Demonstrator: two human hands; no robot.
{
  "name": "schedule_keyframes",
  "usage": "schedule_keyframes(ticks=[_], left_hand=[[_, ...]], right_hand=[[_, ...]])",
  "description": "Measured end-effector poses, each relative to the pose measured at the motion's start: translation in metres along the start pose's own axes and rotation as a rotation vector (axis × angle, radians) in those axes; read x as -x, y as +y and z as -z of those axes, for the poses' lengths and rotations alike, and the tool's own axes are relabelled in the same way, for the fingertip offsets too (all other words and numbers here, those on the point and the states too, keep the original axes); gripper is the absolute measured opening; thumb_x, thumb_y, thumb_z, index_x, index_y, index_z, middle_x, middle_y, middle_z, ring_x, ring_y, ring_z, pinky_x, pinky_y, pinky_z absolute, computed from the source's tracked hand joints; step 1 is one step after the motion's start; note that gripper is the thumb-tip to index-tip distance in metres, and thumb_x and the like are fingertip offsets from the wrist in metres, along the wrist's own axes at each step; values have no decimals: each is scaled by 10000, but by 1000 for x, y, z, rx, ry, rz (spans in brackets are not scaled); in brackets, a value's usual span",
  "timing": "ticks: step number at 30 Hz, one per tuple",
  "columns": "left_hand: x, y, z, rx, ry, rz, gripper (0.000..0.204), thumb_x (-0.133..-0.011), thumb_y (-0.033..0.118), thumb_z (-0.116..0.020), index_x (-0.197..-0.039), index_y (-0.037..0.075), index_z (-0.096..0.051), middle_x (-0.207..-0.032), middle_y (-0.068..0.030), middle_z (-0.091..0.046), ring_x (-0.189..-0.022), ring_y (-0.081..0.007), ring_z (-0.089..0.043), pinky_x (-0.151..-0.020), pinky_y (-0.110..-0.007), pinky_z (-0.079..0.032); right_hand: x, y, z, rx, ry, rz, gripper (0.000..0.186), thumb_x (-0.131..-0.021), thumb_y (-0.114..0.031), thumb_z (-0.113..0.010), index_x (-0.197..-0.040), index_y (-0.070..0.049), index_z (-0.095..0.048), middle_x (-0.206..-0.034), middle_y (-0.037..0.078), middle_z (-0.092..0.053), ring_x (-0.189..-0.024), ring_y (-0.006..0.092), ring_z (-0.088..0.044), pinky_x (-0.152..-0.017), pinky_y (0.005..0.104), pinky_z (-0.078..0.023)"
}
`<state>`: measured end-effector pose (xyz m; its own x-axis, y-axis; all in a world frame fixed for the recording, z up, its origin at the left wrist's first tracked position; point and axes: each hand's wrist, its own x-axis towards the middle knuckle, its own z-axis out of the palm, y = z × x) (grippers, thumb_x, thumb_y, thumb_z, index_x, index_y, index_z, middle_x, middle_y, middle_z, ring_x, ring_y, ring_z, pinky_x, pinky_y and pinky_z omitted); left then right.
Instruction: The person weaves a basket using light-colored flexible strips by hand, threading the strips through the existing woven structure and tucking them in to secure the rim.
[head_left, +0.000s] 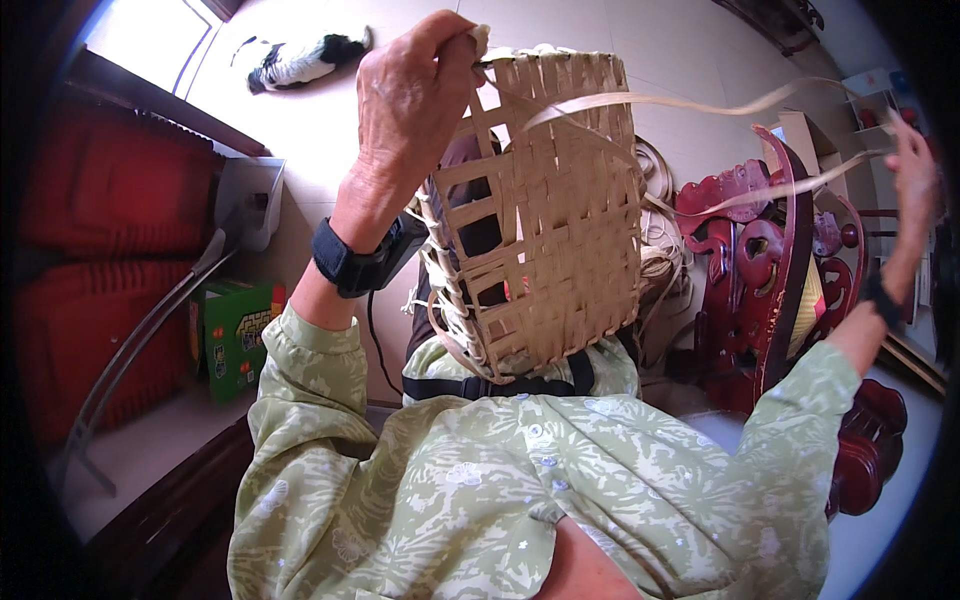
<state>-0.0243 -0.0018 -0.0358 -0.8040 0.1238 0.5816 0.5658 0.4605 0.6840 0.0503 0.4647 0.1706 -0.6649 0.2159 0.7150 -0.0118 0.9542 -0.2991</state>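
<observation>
A woven basket (575, 215) of flat tan strips stands tilted in front of my lap. Its weave is dense at the middle and right, with open gaps along the left side. My left hand (415, 95) is closed on the basket's upper left corner, fingertips partly hidden. Far out to the right, my right hand (910, 170), a little blurred, is closed on a long pale weaving strip (690, 98). The strip loops through the air between the basket and that hand.
Coiled strips (660, 255) lie on the floor behind the basket's right side. A carved dark red wooden chair (745, 270) stands at right. At left are red chairs (110, 190), a green box (238, 335) and a grey bin (250, 200). A black-and-white animal (305, 62) lies on the floor ahead.
</observation>
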Motion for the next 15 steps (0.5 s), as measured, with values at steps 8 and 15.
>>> schedule_keyframes(ticks=[8,15], left_hand=[[-3,19,10,-75,-15,-13,175,-1008,172,-589,-1085,80,-716,-937,-50,-762,-840,-146,-747,-711,-267,-598],[1,3,7,-113,29,-122,177,-1013,178,-583,-1096,92,-713,-935,-55,-764,-835,-154,-750,-682,-270,-604]], right_hand=[[168,-188,-150,-368,-424,718,192,-903,-230,-702,-1057,-116,-688,-739,81,-697,-566,176,-651,-534,319,-527],[144,-199,-129,-868,-960,122,68,-930,-144,-643,-936,-93,-689,-730,37,-636,-568,137,-607,-504,301,-492]])
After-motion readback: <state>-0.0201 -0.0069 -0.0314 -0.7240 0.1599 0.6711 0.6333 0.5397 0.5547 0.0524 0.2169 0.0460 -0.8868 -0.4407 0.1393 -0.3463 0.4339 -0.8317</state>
